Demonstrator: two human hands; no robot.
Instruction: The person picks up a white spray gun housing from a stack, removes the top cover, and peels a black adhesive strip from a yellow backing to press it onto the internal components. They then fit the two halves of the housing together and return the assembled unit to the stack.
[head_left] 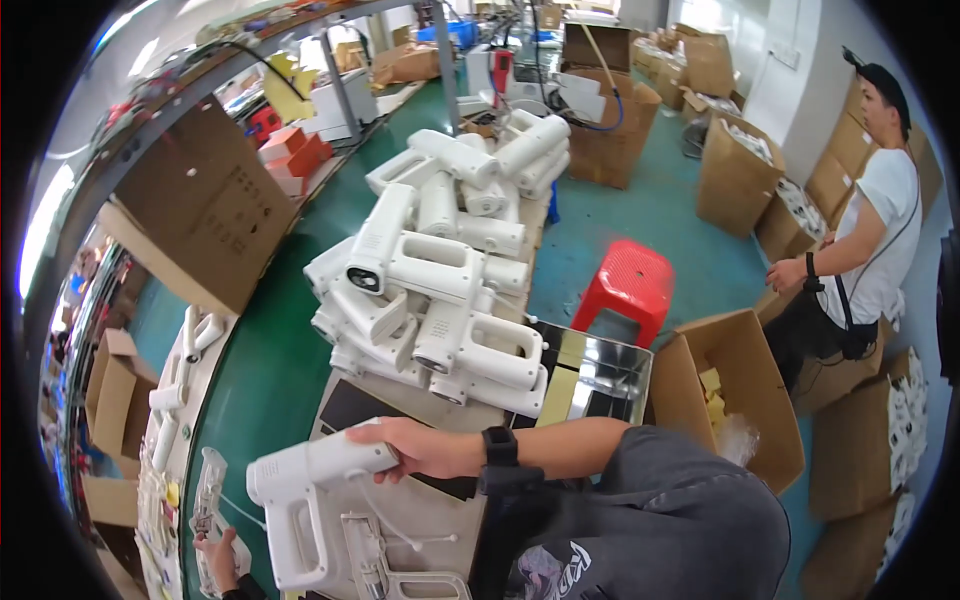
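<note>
My right hand (415, 448), with a black strap round the wrist, is closed around one end of the barrel of a white gun-shaped device (300, 475) with a loop handle. At the lower left my left hand (215, 555) grips an open white housing (207, 490) over the green belt; its inner parts show, and the forearm is mostly out of view. Another open housing (375, 565) lies on the bench below my right hand. Just beyond my right arm, finished-looking white devices (440, 250) are heaped, several deep, on the bench.
A metal tray (610, 375) and an open carton (770, 400) stand right of my arm. Beyond them is a red stool (628, 285). A co-worker (865, 220) stands at the right among cartons. A large carton (200, 210) leans over the green belt (245, 370).
</note>
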